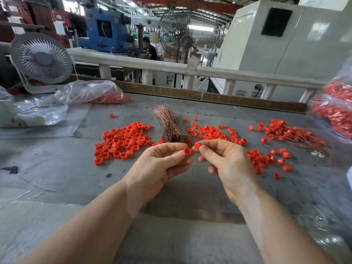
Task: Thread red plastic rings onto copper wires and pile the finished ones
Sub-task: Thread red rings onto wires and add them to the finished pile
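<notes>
Above the centre of the grey worktop [57,168], both bare hands are raised close together, palms turned toward the camera. The left hand [162,164] holds one small red plastic ring [187,151] in a narrow grip between thumb and fingertips. The right hand [226,162] pinches a second red plastic ring [198,145] in an equally narrow grip between thumb and forefinger. The two rings sit just beside each other; whether they touch cannot be determined. A thin strand of wire [192,171] hangs down below the left hand's fingers; its upper end is hidden.

Directly behind the hands, a bundle of thin copper wires [168,124] lies on the worktop, fanned out at its far end. To the left of the bundle lies a dense, flat cluster of loose red rings [123,140]. To the right of the bundle lies a second, looser scatter of red rings [215,133], which continues toward the right hand. Farther right, a pile of rings already threaded on copper wires [291,133] rests on the worktop.

At the right edge, a clear plastic bag filled with red parts [333,111] is partly in view. At the far left, a crumpled clear plastic bag [89,92] lies near a small white desk fan [41,58].
</notes>
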`<state>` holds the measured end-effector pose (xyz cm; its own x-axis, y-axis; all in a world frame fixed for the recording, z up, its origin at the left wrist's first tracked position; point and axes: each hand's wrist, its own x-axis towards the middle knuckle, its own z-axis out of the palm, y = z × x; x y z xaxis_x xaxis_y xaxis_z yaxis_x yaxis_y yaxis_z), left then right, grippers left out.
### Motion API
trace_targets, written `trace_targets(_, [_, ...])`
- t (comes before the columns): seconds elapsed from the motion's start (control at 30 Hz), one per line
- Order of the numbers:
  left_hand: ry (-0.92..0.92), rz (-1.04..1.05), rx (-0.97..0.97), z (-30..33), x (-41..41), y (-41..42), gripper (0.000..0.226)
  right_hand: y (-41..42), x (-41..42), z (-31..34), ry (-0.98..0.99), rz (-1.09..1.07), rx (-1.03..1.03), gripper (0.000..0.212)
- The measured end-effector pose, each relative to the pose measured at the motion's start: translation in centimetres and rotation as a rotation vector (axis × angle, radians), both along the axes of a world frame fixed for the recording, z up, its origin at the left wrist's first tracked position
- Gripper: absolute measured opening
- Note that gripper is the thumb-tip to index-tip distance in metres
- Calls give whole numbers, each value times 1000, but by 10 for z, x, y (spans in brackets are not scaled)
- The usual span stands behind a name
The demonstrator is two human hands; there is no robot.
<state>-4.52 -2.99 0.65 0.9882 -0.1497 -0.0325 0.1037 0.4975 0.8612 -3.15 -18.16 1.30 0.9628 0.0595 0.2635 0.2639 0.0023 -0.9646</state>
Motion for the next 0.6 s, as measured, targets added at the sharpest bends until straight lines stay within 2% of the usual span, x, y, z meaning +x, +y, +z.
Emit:
trace_targets(0.17, [7, 7, -5, -1, 0, 0, 22, 0, 0, -2, -64, -18, -46, 17])
trace_targets(0.37, [3, 17, -2, -3, 0, -1, 22, 3, -1, -4, -407, -154, -343, 25])
trace_targets(0.5, [-8, 20, 12, -2, -1, -1, 23, 4, -2, -8, -541, -150, -440, 6])
trace_targets(0.6, [-21, 29, 23, -3, -1, -1, 18, 4, -2, -9, -566, -140, -466, 6])
